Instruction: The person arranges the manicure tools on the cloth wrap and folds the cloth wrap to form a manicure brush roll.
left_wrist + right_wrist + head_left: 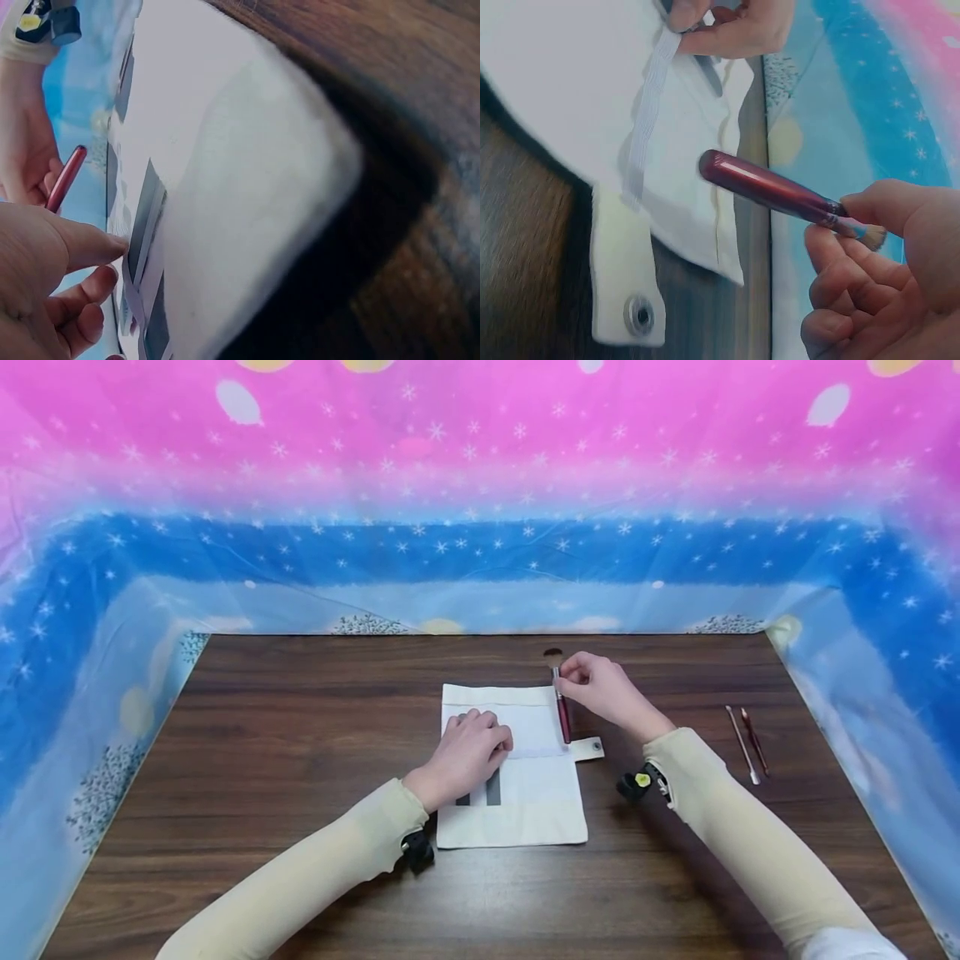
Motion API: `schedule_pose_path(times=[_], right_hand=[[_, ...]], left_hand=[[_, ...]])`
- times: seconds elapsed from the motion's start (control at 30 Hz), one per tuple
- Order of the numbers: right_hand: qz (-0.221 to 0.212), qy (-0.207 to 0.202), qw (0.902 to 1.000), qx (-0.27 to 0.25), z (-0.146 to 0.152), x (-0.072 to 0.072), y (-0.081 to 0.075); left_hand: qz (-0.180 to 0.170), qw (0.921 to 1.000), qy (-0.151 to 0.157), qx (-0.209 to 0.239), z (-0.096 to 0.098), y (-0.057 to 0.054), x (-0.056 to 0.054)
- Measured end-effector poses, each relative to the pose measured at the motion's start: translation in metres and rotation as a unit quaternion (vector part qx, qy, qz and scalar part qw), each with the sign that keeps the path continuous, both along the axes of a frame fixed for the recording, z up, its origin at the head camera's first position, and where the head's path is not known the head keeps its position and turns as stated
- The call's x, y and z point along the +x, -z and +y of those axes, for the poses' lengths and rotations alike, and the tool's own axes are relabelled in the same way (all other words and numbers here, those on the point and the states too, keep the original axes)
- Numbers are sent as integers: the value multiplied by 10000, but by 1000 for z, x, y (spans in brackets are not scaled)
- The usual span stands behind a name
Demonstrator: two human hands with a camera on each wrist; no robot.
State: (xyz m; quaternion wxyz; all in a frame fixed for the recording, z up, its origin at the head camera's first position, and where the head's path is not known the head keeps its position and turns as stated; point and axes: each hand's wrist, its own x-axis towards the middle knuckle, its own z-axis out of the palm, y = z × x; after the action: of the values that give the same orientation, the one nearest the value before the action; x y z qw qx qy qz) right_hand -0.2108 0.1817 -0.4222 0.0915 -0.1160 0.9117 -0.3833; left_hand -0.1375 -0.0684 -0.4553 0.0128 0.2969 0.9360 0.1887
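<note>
A white fabric brush roll lies unfolded on the table, with a light elastic band across its middle and grey strips on its left part. My left hand is over that left part. Its thumb and a finger pinch the elastic band, as the right wrist view shows. My right hand pinches a makeup brush near its ferrule, between thumb and fingers. The brush has a dark red handle pointing down towards the roll and brown bristles at the top. It is held over the roll's upper right edge.
A strap with a metal snap sticks out from the roll's right side. Farther right on the wooden table lie a thin silvery tool and a slim dark red pencil-like tool. Patterned cloth surrounds the table.
</note>
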Motion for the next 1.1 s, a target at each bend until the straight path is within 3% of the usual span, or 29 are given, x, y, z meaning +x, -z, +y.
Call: schedule_pose_path(times=[0.37,0.73,1.1], right_hand=[[-413,279,9972,-555,-17,-9,5],[-721,121,9951,-662,-31,-12,-2],[-840,88,9925,-882,-46,-12,8]], left_hand=[[55,10000,9,53,0,2,1],[3,10000,-49,77,1,3,2],[157,9996,-8,221,0,4,2]])
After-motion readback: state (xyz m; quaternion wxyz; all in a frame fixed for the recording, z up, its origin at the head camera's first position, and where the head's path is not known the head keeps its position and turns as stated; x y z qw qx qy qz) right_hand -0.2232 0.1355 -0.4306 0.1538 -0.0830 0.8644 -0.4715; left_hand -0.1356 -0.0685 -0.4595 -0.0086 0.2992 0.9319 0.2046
